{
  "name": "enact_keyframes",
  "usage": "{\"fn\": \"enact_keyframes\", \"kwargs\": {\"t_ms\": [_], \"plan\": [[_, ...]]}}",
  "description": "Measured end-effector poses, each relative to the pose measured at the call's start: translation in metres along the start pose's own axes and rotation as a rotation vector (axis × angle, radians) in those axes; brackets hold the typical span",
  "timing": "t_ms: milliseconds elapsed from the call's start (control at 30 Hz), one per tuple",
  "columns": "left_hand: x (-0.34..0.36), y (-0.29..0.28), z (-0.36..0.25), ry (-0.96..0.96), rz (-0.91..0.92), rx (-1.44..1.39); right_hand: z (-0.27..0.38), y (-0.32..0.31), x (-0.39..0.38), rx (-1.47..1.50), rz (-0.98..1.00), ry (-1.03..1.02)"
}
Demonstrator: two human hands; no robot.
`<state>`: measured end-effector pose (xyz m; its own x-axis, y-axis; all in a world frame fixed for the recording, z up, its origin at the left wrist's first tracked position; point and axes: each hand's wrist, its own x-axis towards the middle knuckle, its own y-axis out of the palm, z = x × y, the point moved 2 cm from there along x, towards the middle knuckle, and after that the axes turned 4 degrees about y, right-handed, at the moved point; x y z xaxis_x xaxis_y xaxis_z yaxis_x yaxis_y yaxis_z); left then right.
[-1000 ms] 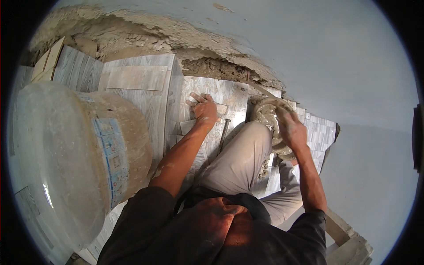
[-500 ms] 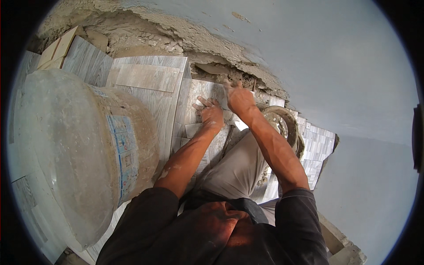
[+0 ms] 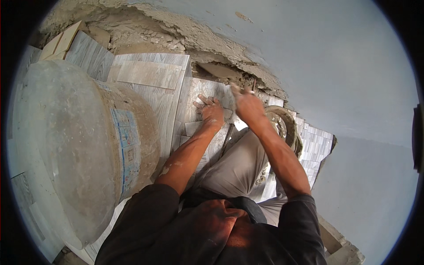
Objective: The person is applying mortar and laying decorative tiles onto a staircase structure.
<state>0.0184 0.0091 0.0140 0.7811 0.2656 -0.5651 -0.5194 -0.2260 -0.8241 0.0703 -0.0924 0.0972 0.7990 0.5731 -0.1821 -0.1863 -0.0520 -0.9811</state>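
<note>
My left hand (image 3: 212, 111) lies with its fingers spread on a grey wood-look tile (image 3: 204, 88) beside the broken wall base. To its right, my right hand (image 3: 248, 107) is bent into a closed grip near the tile's right edge. Its fingers are slightly blurred, and what they hold is hidden. A grey smeared patch (image 3: 227, 100) shows between the two hands. Just beyond the right hand, a thin brown rod (image 3: 254, 84) stands in the rough gap under the wall.
A large cloudy plastic bucket (image 3: 75, 150) fills the left side. A mortar-smeared bucket (image 3: 297, 132) stands right of my knee. Stepped grey tiles (image 3: 148, 97) rise at left; small-patterned tiles (image 3: 317, 143) lie at right. Crumbling mortar (image 3: 145, 33) edges the blue-grey wall (image 3: 344, 66).
My right hand has moved a little right and back toward me from the wall gap. My left hand keeps its place on the tile.
</note>
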Motion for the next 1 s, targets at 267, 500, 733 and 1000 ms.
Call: {"fn": "enact_keyframes", "kwargs": {"t_ms": [267, 500, 733, 1000], "plan": [[0.011, 0.016, 0.009, 0.005, -0.029, 0.030, -0.037, 0.011, -0.017, 0.015, 0.157, 0.188], [0.011, 0.022, 0.004, -0.007, -0.068, 0.008, -0.014, 0.010, -0.023, 0.007, -0.054, 0.042], [-0.004, -0.004, 0.002, -0.017, -0.018, -0.053, -0.057, 0.016, -0.030, -0.015, 0.088, 0.221], [0.001, 0.002, 0.000, 0.040, 0.016, 0.016, -0.003, -0.007, 0.016, -0.024, 0.050, 0.003]]}}
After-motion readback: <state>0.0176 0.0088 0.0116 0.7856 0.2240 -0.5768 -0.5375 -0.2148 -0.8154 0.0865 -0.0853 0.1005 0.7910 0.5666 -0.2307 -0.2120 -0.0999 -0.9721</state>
